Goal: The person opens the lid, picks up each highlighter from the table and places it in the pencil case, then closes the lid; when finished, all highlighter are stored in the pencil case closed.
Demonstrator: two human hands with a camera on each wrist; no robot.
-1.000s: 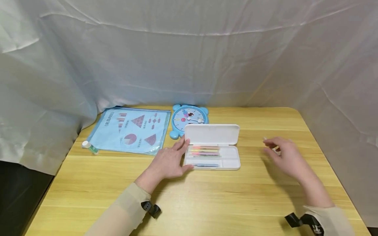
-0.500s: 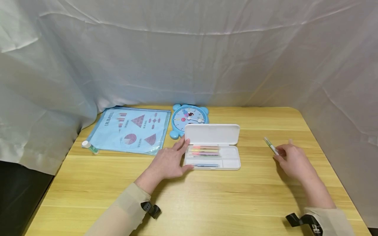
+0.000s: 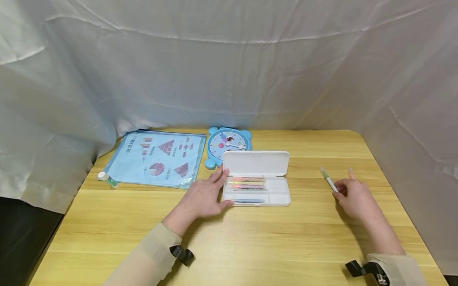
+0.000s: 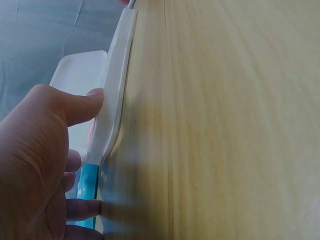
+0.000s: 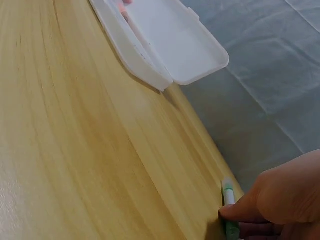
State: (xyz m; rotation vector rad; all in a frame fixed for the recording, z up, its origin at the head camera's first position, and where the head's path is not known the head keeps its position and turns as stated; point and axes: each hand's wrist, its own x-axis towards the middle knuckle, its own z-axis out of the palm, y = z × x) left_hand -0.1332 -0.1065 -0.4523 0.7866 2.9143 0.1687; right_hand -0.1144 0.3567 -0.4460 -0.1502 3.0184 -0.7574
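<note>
1. Green-and-white pen point(image 3: 329, 180): out on the right side of the worktop point(image 3: 264, 238), well apart from the open white case point(image 3: 279, 198).
2. Pinched toward its near end between thumb and fingers of the right hand point(image 3: 356, 196), with the far end free. Hard to tell whether touching the wood or just above it.
3. At the other side, left hand point(image 3: 205, 197) spread across the left end of the white case, thumb at the near corner and fingertips by the raised lid point(image 3: 255, 163); touching and steadying, not wrapped round.
4. Probably at the pick-up, judging by that pinch. Hold firmly but lightly: slim, smooth-looking, likely to swivel if squeezed off-centre.
5. Lift clear before moving sideways, to avoid dragging the free end. Press gently with the left hand, so as not to tip the lid.
6. Pointing, green end foremost, away from the person and toward the left; long axis slanting from far left to near right.
7. Set askew to the pens point(image 3: 248, 186) in the case, all lying left to right. To match that line, turn anticlockwise as seen from above.
</note>
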